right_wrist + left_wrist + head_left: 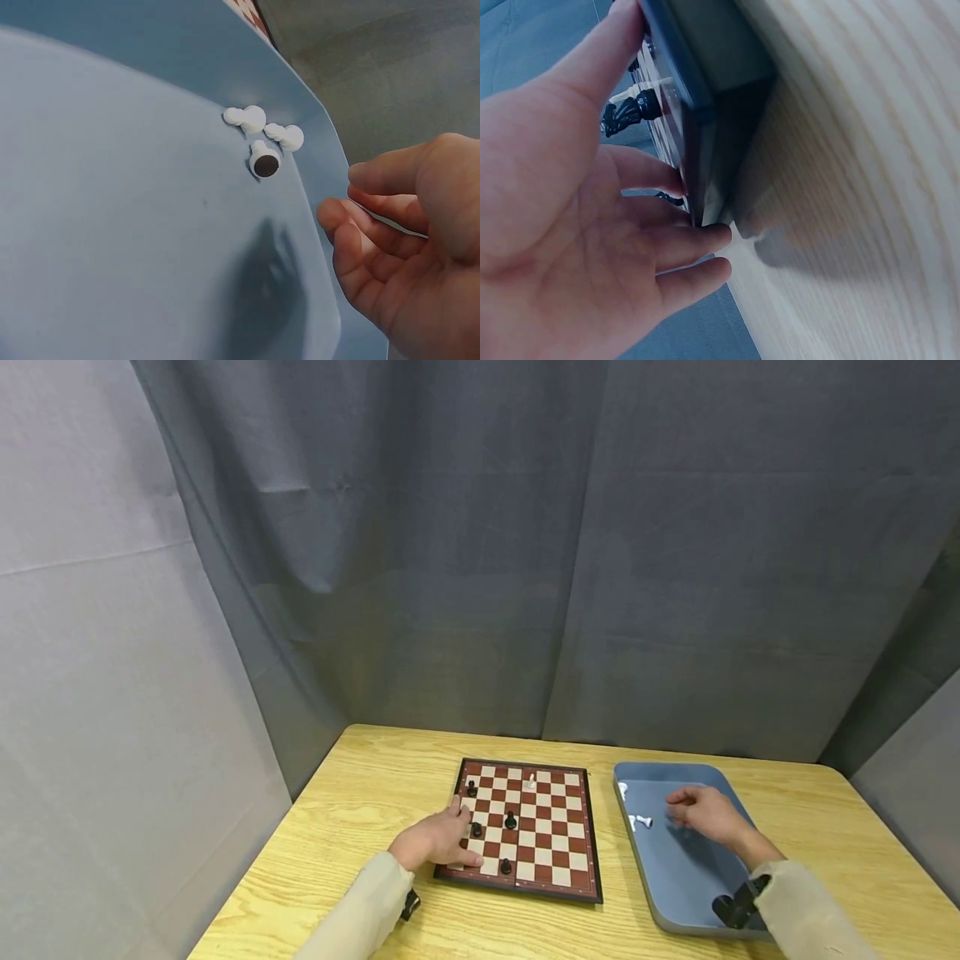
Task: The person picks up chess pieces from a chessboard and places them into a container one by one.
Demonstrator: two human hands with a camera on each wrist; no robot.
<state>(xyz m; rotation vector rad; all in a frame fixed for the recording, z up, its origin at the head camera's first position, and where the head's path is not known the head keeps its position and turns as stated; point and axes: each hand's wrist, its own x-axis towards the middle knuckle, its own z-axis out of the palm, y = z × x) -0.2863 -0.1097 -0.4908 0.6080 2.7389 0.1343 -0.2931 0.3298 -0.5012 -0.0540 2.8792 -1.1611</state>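
The chessboard [558, 841] lies flat and unfolded a little right of the middle of the table [375, 793], with four dark pieces [510, 820] in view on its left half and one pale piece [531, 782] toward the far side, just right of the fold. From where I sit, the table shows light, yellowish wood with running grain and rounded far corners. Beyond its far edge I see a grey-blue curtain [480, 527] hanging in soft vertical folds, creased across in places; a paler cloth panel [112, 652] closes off the left, and another light panel [918, 810] shows at the near right. My left hand [438, 837] is spread, fingers mostly straight, touching the board's left side without gripping any piece. To the right of the board, well apart from it, sits a shallow blue-grey tray [678, 881], white pieces [643, 821] lying on their sides near its left wall. Over that tray I have the right hand [708, 814], fingers loosely bent with thumb and fingertips apart, holding nothing, its shadow falling on the tray's smooth floor.
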